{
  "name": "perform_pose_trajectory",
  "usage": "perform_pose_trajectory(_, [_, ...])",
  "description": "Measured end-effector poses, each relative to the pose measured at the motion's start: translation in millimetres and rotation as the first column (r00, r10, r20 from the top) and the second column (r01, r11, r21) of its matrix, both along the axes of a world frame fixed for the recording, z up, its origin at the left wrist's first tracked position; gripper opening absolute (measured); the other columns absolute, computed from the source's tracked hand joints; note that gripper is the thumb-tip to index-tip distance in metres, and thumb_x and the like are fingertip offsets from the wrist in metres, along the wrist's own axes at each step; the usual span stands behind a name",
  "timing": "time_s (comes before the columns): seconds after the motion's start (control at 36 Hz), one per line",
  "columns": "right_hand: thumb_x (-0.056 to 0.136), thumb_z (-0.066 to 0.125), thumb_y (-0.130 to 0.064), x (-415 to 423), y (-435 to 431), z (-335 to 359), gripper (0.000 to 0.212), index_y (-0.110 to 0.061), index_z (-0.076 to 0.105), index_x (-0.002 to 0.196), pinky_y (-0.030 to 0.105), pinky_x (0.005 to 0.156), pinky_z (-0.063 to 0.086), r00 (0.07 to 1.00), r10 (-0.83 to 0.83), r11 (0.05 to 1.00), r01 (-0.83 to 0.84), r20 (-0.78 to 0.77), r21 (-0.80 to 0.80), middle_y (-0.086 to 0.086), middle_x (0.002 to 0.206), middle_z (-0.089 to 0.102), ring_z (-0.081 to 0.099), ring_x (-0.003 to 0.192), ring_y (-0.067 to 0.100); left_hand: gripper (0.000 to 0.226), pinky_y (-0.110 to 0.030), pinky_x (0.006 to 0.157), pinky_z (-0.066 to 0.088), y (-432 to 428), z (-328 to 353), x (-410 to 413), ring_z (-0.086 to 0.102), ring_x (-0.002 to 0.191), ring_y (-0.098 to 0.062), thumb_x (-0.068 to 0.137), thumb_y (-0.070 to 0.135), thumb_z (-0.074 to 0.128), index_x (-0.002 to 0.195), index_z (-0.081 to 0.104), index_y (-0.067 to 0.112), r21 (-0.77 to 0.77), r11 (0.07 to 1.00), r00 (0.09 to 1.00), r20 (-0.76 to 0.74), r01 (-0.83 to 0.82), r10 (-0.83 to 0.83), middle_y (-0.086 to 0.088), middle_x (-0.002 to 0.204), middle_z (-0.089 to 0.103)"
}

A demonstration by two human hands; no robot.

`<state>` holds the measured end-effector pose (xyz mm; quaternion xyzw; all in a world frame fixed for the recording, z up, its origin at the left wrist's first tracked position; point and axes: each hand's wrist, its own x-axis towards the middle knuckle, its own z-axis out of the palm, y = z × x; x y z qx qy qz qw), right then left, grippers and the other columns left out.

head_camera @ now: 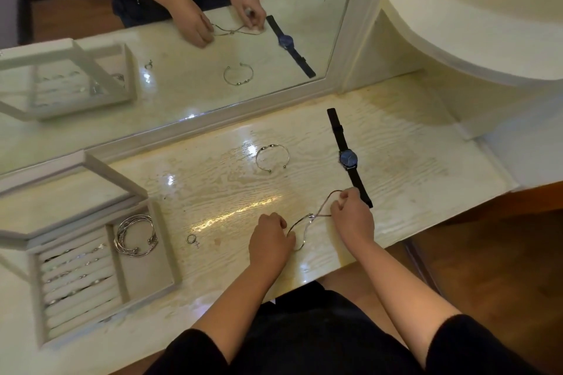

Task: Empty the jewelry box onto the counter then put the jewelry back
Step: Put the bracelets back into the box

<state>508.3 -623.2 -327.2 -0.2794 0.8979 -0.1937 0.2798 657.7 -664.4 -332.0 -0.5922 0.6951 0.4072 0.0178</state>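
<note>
Watch (348, 158) (strap beside right hand (353, 216) holding necklace (307, 222)) lies near bangle (272, 158).

On the counter (213, 186), the right hand (353, 216) pinches a thin silver necklace (307, 222) at its far loop; the left hand (269, 242) seems to grip its near end. A black watch (348, 159) lies just beside the right hand; the jewelry box (169, 253) stands open at the left.
</note>
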Motion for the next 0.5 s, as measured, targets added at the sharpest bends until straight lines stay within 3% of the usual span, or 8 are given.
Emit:
perform_pose_trajectory(0.08, [0.092,0.048,-0.013,-6,0,-1,0.023,-0.005,0.044,0.113,0.030,0.060,0.038,1.000,-0.018,1.000,0.018,-0.016,-0.001,0.016,0.095,0.062,0.055,0.077,0.027,0.015,-0.024,0.063,0.037,2,0,-4,0.055,0.083,-0.018,0.084,0.020,0.058,0.097,0.059,0.011,-0.029,0.999,0.999,0.041,0.018,-0.017,-0.006,0.108,0.052])
perform_pose_trajectory(0.31, [0.092,0.050,-0.013,-19,0,-1,0.024,-0.002,0.046,0.112,0.031,0.067,0.039,0.999,-0.042,0.998,0.043,-0.013,0.038,0.018,0.106,0.061,0.059,0.093,0.033,0.012,-0.025,0.064,0.041,5,0,-11,0.057,0.086,-0.020,0.085,0.017,0.055,0.091,0.063,0.010,-0.055,0.998,0.996,0.084,0.002,0.003,-0.007,0.108,0.052])
perform_pose_trajectory(0.5, [0.092,0.048,-0.014,-23,-1,-1,0.018,0.001,0.057,0.094,0.030,0.062,0.040,0.999,0.029,0.994,-0.025,-0.039,0.106,0.016,0.093,0.062,0.061,0.085,0.033,0.015,-0.028,0.063,0.044,6,2,-14,0.058,0.082,-0.023,0.087,0.016,0.052,0.085,0.064,0.007,-0.090,0.996,0.992,0.123,0.022,-0.010,-0.009,0.105,0.051])
